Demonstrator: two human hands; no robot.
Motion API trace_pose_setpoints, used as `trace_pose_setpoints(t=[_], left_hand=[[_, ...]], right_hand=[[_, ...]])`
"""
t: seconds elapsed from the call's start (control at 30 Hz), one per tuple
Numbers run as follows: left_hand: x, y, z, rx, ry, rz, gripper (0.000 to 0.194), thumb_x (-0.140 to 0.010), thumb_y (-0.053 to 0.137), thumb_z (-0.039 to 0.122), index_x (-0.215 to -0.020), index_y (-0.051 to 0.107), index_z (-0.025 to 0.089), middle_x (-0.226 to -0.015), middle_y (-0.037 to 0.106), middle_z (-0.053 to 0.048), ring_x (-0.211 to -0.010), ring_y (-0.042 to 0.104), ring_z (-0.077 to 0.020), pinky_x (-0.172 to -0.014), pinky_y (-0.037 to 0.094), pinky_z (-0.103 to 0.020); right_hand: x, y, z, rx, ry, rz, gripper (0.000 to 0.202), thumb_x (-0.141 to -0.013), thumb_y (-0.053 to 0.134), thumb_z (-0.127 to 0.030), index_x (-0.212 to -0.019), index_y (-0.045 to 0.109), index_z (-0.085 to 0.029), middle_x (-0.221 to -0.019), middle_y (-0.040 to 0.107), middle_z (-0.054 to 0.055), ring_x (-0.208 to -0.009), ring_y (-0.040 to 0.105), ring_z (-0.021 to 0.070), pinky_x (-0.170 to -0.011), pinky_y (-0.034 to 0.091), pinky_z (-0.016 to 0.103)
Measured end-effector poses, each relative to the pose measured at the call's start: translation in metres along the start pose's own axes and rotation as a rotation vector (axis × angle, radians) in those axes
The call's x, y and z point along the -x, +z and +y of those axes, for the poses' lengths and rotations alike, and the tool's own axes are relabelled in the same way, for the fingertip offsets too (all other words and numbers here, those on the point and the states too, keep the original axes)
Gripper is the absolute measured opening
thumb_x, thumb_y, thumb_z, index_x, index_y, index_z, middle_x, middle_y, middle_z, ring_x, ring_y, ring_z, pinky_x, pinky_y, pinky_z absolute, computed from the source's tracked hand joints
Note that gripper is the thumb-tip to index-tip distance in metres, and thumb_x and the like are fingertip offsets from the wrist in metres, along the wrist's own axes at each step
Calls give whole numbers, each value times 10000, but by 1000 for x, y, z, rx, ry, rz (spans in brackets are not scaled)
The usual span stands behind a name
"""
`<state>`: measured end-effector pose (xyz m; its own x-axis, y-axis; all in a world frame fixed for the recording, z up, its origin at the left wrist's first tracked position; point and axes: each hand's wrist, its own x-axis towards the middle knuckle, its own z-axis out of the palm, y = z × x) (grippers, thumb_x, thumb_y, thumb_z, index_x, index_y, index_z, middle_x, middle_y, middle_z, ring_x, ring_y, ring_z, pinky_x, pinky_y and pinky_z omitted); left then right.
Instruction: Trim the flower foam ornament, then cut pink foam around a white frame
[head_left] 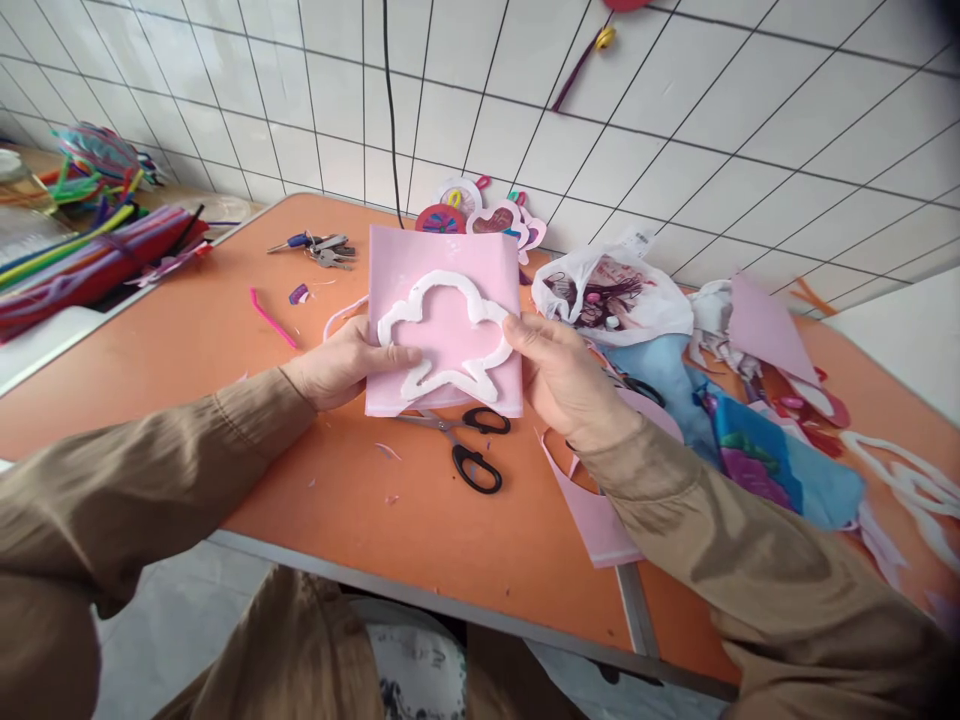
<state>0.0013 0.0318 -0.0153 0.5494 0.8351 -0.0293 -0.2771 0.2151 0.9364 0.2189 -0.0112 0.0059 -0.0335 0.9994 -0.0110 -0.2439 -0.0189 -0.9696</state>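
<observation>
Between my two hands is a pink sheet (pixel 442 250), held up above the table. On its face lies a white outline shape (pixel 450 285) with rounded lobes and pointed lower tips. My left hand (pixel 341 360) grips the sheet's left edge, its thumb lying over the white outline. At the right edge my right hand (pixel 559 375) is closed on the sheet, with the thumb at the outline's side. The fingers behind the sheet are hidden. Just below it, scissors with black handles (pixel 480 470) rest on the table, their blades partly covered by the sheet.
The orange table (pixel 300 480) bears keys (pixel 330 250), a pink pipe cleaner (pixel 272 318) and small scraps. Rightward are a plastic bag (pixel 660 310), pink offcuts (pixel 592 520) and blue fabric (pixel 817 470). Colourful pipe cleaners (pixel 97 260) lie left; heart-shaped ornaments (pixel 495 217) lean on the tiled wall.
</observation>
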Motion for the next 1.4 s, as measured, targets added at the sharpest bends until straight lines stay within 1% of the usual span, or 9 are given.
trace_pose_setpoints(t=[0.13,0.33,0.67,0.83,0.97,1.17,1.23,1.33,1.4], left_hand=[[0,1,-1,-20,3,3,453,-622,933,224,-1043,780,157,-981,797,-144,-823,771,-293,-753,653,-390],[0,2,0,-19,-31,19,536,-593,948,222,-1094,772,146,-995,792,-158,-860,774,-325,-775,647,-419],[0,6,3,-9,-34,-7,457,-612,933,231,-1033,782,139,-1030,783,-162,-870,765,-307,-772,648,-387],[-1,4,2,27,-60,44,430,-599,924,212,-1001,787,149,-949,789,-144,-767,763,-284,-716,655,-382],[-2,2,2,43,-97,86,388,-594,899,177,-964,790,136,-922,793,-146,-737,763,-285,-699,656,-383],[-2,0,4,7,-126,91,303,-621,891,167,-895,766,126,-868,786,-109,-732,763,-268,-810,647,-448],[-3,0,5,22,-137,62,295,-609,905,165,-863,761,126,-838,785,-83,-717,756,-236,-791,652,-407],[-4,-1,6,52,-130,29,309,-583,926,171,-844,765,130,-815,784,-61,-685,746,-200,-691,651,-313],[-5,-1,5,53,-124,11,313,-577,934,175,-840,768,133,-816,783,-57,-679,743,-193,-666,644,-290]], right_hand=[[-1,-3,7,38,-14,78,287,-605,905,-381,-720,730,-185,-681,689,-18,-698,585,125,-722,482,269],[0,-5,13,117,-35,75,258,-675,861,-427,-727,734,-208,-723,689,-10,-687,595,130,-707,499,294],[-1,-7,15,145,-78,93,166,-718,834,-388,-684,757,-244,-715,717,-18,-673,629,121,-674,520,287],[0,-6,16,186,-95,90,195,-717,844,-451,-691,753,-281,-716,725,-37,-699,672,142,-680,541,311],[3,-2,15,134,-93,87,223,-693,869,-428,-702,747,-241,-697,706,-35,-656,632,118,-659,533,290],[4,0,18,112,-81,94,217,-699,859,-387,-652,721,-226,-689,709,-21,-638,627,124,-632,540,298],[3,-2,21,102,-102,91,214,-692,866,-390,-660,734,-225,-696,720,-13,-625,625,124,-624,546,306],[0,-6,25,118,-117,71,246,-671,886,-423,-656,732,-232,-672,713,-19,-598,618,120,-599,535,314],[-1,-8,27,144,-120,54,272,-675,884,-455,-649,723,-237,-652,700,-26,-590,618,119,-589,522,320]])
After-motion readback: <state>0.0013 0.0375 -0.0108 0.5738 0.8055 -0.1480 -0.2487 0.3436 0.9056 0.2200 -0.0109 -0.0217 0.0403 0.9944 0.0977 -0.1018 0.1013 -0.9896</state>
